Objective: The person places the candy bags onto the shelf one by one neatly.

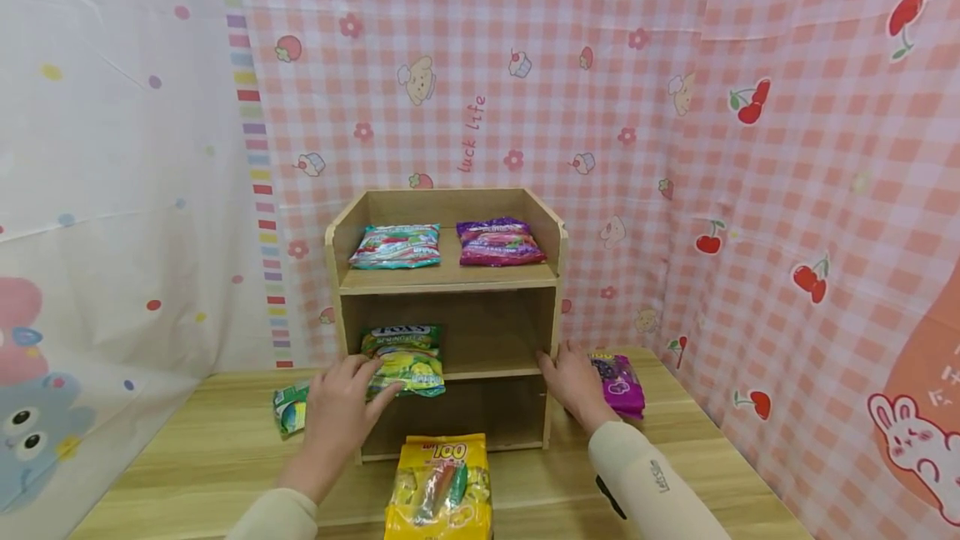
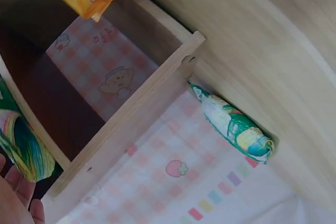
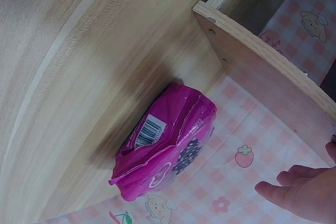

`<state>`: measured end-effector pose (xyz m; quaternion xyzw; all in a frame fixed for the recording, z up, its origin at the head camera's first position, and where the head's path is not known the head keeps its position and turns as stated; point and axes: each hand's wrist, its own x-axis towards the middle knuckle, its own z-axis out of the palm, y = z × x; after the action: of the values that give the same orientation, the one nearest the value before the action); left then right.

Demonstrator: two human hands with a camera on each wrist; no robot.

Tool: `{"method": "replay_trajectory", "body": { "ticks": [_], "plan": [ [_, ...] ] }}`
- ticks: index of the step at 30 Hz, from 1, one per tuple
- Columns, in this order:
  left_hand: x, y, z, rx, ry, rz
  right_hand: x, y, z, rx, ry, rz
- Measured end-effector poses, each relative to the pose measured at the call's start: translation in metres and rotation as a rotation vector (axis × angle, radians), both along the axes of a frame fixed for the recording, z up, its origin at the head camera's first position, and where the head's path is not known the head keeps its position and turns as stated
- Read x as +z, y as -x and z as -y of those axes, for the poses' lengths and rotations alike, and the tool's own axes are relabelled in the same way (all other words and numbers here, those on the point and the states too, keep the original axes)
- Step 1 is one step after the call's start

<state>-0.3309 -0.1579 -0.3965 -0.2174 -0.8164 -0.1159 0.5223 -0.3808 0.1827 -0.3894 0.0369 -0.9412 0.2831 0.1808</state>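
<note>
A green candy bag (image 1: 405, 361) marked FOX'S lies on the left of the middle shelf, its lower end over the shelf's front edge. My left hand (image 1: 341, 398) holds its left side, with thumb and fingers at the lower corner. In the left wrist view, the fingers (image 2: 21, 187) meet the green bag (image 2: 26, 148) from below. My right hand (image 1: 577, 382) rests on the right side panel of the wooden shelf (image 1: 555, 307) and holds nothing. Its fingers (image 3: 270, 192) look extended in the right wrist view.
The top shelf holds a teal candy bag (image 1: 397, 247) and a purple-pink one (image 1: 498, 242). A yellow candy bag (image 1: 442, 490) stands in front of the shelf. On the table, a green bag (image 1: 291, 408) lies to the left and a purple bag (image 1: 621, 386) to the right.
</note>
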Motion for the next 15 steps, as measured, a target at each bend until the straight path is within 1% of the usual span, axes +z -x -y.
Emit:
{"method": "replay_trajectory", "body": {
  "ticks": [3, 8, 12, 15],
  "plan": [
    [-0.0048, 0.0008, -0.0023, -0.042, 0.052, -0.023, -0.0003, 0.0004, -0.0001, 0.001, -0.003, 0.001],
    [-0.0096, 0.0033, -0.0055, -0.070, 0.156, -0.053, -0.0007, 0.0023, -0.0003, 0.003, 0.005, -0.003],
    [-0.0110, 0.0029, -0.0073, -0.090, 0.224, -0.032, -0.0014, 0.0035, -0.0007, 0.002, 0.003, -0.009],
    [-0.0109, 0.0029, -0.0098, -0.100, 0.238, -0.045, -0.0020, 0.0042, -0.0010, -0.001, -0.001, -0.010]
  ]
}}
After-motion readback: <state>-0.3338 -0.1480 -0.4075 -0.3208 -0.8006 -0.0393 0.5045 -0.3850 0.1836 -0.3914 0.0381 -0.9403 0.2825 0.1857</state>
